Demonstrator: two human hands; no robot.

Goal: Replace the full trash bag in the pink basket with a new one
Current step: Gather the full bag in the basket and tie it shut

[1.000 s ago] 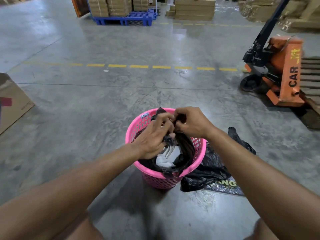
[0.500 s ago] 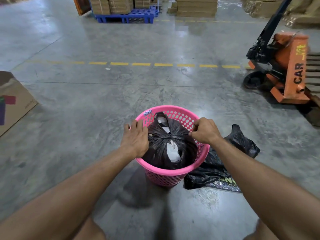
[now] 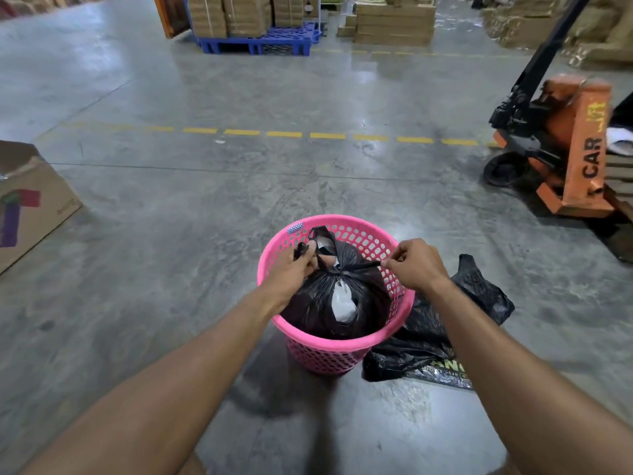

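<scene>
A pink perforated basket (image 3: 329, 351) stands on the concrete floor just in front of me. Inside it sits a full black trash bag (image 3: 318, 303), knotted at the top, with white rubbish showing through a gap. My left hand (image 3: 294, 269) pinches the bag's left tie end above the basket's left rim. My right hand (image 3: 416, 264) pinches the right tie end, which is stretched taut from the knot. A loose, crumpled black bag (image 3: 442, 330) lies on the floor against the basket's right side.
An orange pallet jack (image 3: 568, 145) stands at the right. A cardboard box (image 3: 30, 200) sits at the left edge. Stacked cartons on a blue pallet (image 3: 257, 44) stand far back, beyond a dashed yellow floor line (image 3: 284, 133).
A second ago both hands worked together over the bag's mouth. They have since pulled apart to either side, drawing the tie ends outward, and the knot is now closed.
</scene>
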